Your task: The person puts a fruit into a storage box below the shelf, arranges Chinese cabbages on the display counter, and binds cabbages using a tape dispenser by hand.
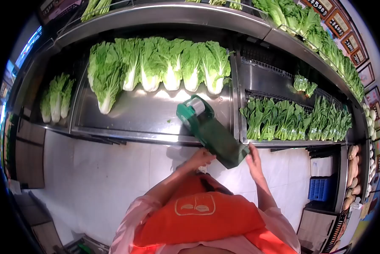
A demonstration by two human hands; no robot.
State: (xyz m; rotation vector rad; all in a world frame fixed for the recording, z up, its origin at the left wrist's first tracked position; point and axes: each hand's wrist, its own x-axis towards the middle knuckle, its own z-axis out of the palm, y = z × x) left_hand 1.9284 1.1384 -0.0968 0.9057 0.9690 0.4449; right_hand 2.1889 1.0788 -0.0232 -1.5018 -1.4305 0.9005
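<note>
1. Green device, held at its near end by two bare hands, lies slantwise in the air, its far end over a metal tray and its near end past the tray's front edge.
2. The left hand has its fingers closed at the device's near-left side; the right hand grips the right-hand corner, some fingers hidden.
3. At the device's far end sits a silvery roll, set within the green housing.
4. Beneath and beyond is the metal tray, with leafy cabbages in a row along its back, pale stems facing the person; one at the left reaches farther forward.
5. To the left, smaller cabbages stand in a side compartment.
6. To the right, bundles of dark leafy greens line the front of the neighbouring section, a small bundle behind them.
7. Nearest the camera hangs a red apron with a leaf emblem.
8. A blue crate stands low at the right.
</note>
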